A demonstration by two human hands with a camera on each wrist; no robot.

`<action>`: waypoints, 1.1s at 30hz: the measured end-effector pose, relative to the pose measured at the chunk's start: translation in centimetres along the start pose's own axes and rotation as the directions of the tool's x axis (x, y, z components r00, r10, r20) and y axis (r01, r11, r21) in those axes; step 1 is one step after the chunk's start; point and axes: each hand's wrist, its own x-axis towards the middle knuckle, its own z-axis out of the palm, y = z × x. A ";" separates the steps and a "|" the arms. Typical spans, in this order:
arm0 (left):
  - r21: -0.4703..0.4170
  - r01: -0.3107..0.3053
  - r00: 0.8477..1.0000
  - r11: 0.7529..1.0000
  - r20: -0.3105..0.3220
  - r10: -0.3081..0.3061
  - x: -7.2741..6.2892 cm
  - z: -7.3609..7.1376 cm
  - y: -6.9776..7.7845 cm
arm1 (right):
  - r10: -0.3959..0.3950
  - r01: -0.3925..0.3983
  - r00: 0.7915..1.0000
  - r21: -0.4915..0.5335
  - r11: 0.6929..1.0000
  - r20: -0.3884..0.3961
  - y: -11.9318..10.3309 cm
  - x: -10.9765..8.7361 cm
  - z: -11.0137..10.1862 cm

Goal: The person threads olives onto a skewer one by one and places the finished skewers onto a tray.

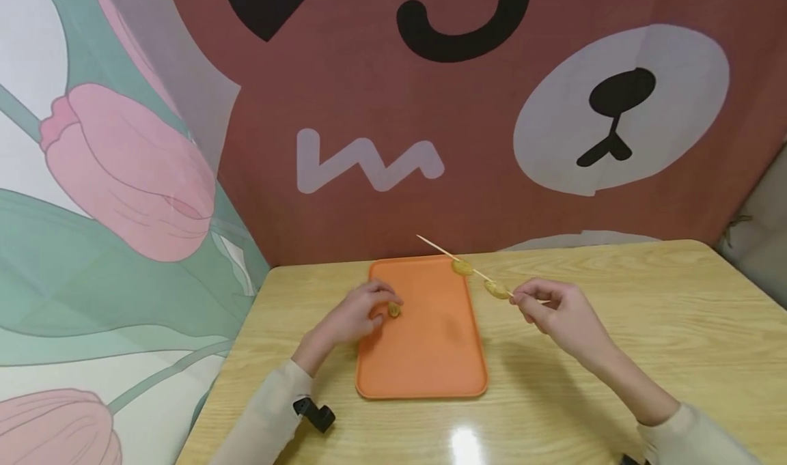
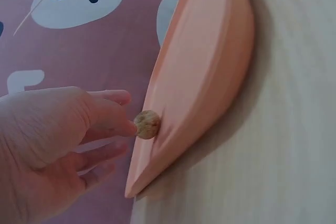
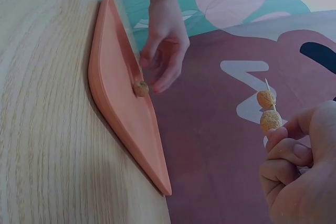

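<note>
In the head view, your right hand [image 1: 562, 318] is at 3 o'clock from the orange tray [image 1: 424, 356], thumb and fingertips pinched together on the lower end of a thin skewer [image 1: 436, 248]. The skewer's bare tip slants up toward 10 o'clock. Two yellowish-brown balls are threaded on it: the lower ball [image 1: 496, 289] just beside your fingertips, the upper ball [image 1: 462, 267] farther along, seen across the tray's 1 o'clock corner

Your left hand [image 1: 356, 313] reaches over the tray's 9 o'clock edge, fingers loosely bent and apart from the thumb. A loose ball [image 1: 394, 310] lies on the tray at 10 o'clock from its middle, right by your left fingertips; you aren't gripping it, and whether a fingertip touches it I cannot tell

The tray lies on a wooden table [image 1: 615, 294], with a bear-face cloth [image 1: 479, 137] behind at 12 o'clock
</note>
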 end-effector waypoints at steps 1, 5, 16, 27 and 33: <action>0.002 -0.007 1.000 1.000 0.013 0.007 0.0 0.1 0.0 | 0.001 -0.001 1.000 -0.003 1.000 -0.001 0.0 0.0 -0.1; -0.012 0.017 1.000 1.000 0.026 -0.017 -0.2 0.6 0.0 | 0.013 -0.013 1.000 -0.010 1.000 -0.001 -0.1 0.0 -0.2; -0.084 0.095 0.991 0.992 -0.083 -0.102 -0.4 1.7 -0.3 | 0.010 -0.010 1.000 -0.004 1.000 0.000 -0.4 0.1 -0.1; -0.215 0.178 0.962 0.960 -0.168 -0.216 -0.2 2.7 -0.6 | 0.010 -0.010 1.000 0.012 1.000 0.005 -0.2 0.1 0.0; -0.249 0.211 0.948 0.945 -0.185 -0.260 -0.2 2.3 -0.8 | 0.016 -0.016 1.000 0.002 1.000 0.004 -0.3 0.1 0.0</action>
